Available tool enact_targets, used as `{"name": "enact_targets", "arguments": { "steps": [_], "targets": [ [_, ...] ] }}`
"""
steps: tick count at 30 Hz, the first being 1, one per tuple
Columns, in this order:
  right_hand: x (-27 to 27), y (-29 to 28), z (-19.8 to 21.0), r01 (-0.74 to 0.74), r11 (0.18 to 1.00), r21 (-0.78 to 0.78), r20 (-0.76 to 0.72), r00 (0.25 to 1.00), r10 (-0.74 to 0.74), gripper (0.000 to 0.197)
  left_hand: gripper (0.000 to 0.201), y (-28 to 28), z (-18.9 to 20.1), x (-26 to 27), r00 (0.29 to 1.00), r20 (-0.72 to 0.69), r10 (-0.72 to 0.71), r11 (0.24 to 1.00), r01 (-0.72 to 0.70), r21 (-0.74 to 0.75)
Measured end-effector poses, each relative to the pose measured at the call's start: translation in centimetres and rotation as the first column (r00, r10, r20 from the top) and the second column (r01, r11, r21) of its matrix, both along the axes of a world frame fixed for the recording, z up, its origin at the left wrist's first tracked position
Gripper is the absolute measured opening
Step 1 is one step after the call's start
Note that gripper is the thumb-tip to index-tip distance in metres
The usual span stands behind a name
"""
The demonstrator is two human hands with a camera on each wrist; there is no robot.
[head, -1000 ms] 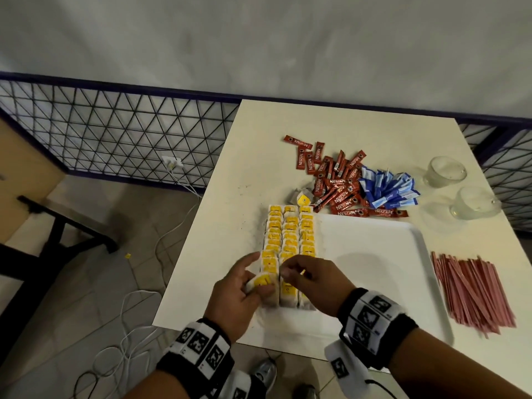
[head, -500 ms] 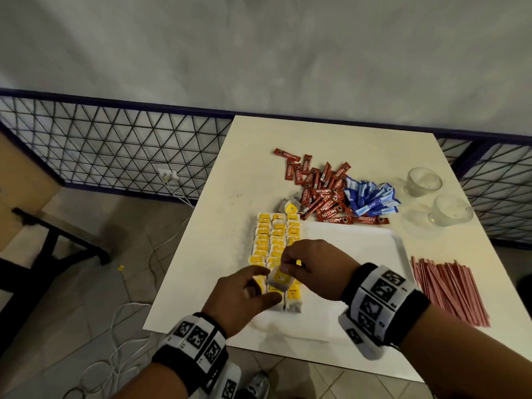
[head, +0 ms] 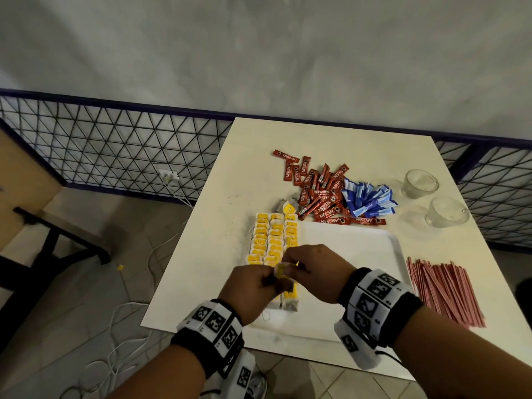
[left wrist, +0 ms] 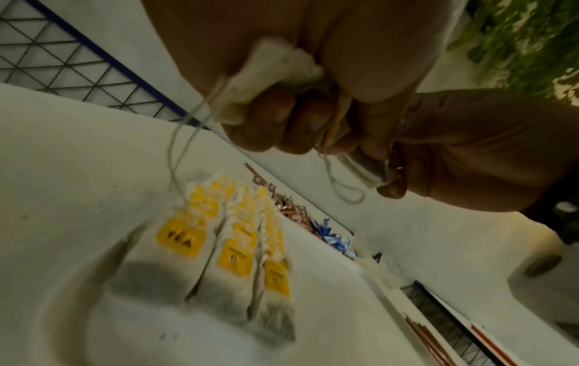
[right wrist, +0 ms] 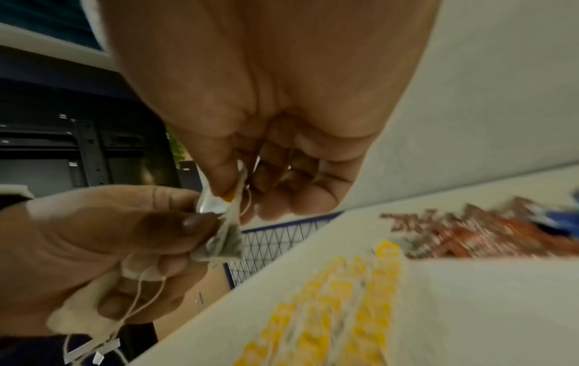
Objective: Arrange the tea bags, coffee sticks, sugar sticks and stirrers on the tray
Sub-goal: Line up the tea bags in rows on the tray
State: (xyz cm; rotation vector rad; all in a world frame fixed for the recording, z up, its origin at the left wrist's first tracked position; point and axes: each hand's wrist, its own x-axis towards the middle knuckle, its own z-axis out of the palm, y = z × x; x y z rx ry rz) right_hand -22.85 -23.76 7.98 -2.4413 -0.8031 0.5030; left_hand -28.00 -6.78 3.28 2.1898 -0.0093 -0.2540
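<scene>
A plain break or refreshment corner, as far as we can tell.

We see a white bench (head: 207, 254) set against a bare grey wall (head: 259, 53). On it lie instant coffee sticks (head: 319, 194), blue sugar sticks (head: 368, 200) and two glass cups (head: 421, 184). Behind the bench runs a dark wire-mesh fence (head: 115, 151); left of it, cables (head: 126, 312) trail over a tiled floor (head: 72, 298).
</scene>
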Motion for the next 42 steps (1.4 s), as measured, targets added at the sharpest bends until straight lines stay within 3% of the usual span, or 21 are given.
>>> {"name": "enact_targets", "arguments": {
  "steps": [4, 10, 15, 21, 23, 26, 30, 33, 42],
  "targets": [
    [-0.9, -1.1, -4.4, 0.134, 0.986, -0.095, -0.23, 0.961, -0.153, 0.012, 0.024, 0.6, -2.2, -0.7, 0.992, -0.119, 0.043, 0.993, -0.029, 0.117],
    [-1.9, -1.7, -9.3, 0.191, 0.96, -0.205, -0.33, 0.91, -0.251, 0.011, 0.023, 3.0, -4.2, -2.1, 0.976, -0.197, 0.092, 0.982, -0.055, 0.183],
    [-1.9, -0.9, -10.5, 0.262, 0.946, -0.192, -0.313, 0.897, -0.312, 0.016, 0.024, 3.5, -4.6, -2.3, 0.972, -0.22, 0.088, 0.978, -0.042, 0.203],
    [-2.1, -0.5, -11.3, 0.278, 0.923, -0.268, -0.138, 0.937, -0.322, 0.01, 0.028, 2.8, -4.4, -1.9, 0.976, -0.219, -0.002, 0.957, 0.065, 0.282],
    [-2.4, -0.6, -11.2, 0.257, 0.929, -0.266, -0.117, 0.948, -0.295, 0.011, 0.028, 2.3, -4.3, -1.8, 0.974, -0.211, -0.077, 0.917, 0.152, 0.369],
    [-2.9, -1.3, -10.6, 0.198, 0.961, -0.19, -0.106, 0.97, -0.221, 0.022, 0.03, 1.3, -4.4, -1.5, 0.96, -0.19, -0.206, 0.796, 0.277, 0.539],
    [-3.4, -1.6, -10.3, 0.03, 0.974, -0.224, -0.08, 0.996, -0.049, 0.039, 0.037, 0.1, -4.8, -0.9, 0.941, -0.184, -0.283, 0.681, 0.333, 0.653],
    [-3.5, -1.4, -10.6, 0.04, 0.969, -0.246, -0.056, 0.997, -0.056, 0.041, 0.035, -0.3, -5.2, -0.4, 0.929, -0.205, -0.308, 0.608, 0.358, 0.709],
    [-2.9, -0.9, -11.3, 0.104, 0.953, -0.286, -0.026, 0.993, -0.116, 0.036, 0.035, -0.1, -5.7, 0.0, 0.92, -0.23, -0.316, 0.587, 0.38, 0.715]
  ]
}}
